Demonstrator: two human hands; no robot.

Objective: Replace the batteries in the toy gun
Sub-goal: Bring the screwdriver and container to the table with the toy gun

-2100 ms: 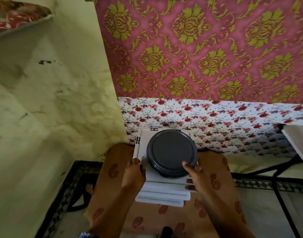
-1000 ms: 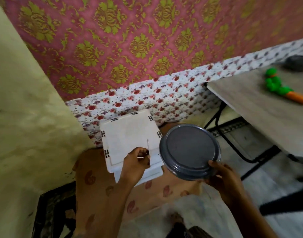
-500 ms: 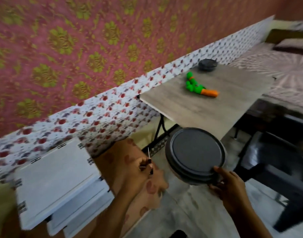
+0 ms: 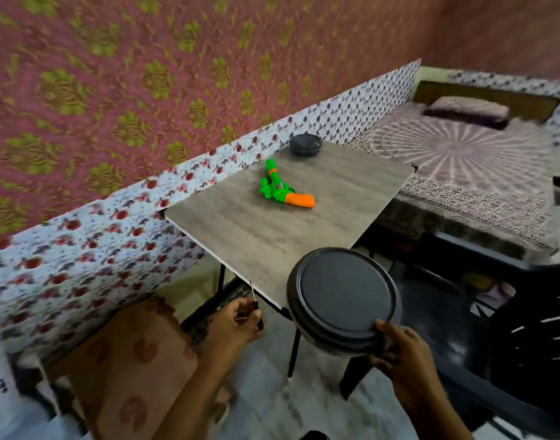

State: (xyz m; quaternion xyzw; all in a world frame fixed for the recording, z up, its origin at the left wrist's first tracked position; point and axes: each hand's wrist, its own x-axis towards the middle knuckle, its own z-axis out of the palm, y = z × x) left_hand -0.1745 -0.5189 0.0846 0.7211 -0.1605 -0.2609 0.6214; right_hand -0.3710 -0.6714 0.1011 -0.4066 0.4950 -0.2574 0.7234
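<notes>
Lying flat, toy gun (image 4: 283, 191) angles away.

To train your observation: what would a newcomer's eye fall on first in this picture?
Probably the bright green and orange plastic toy gun, lying on the grey wood-grain table near a small dark round container at its far edge. Next, the large dark grey round lidded container that the right hand grips by its rim in the foreground, while the left hand pinches a thin screwdriver.
</notes>
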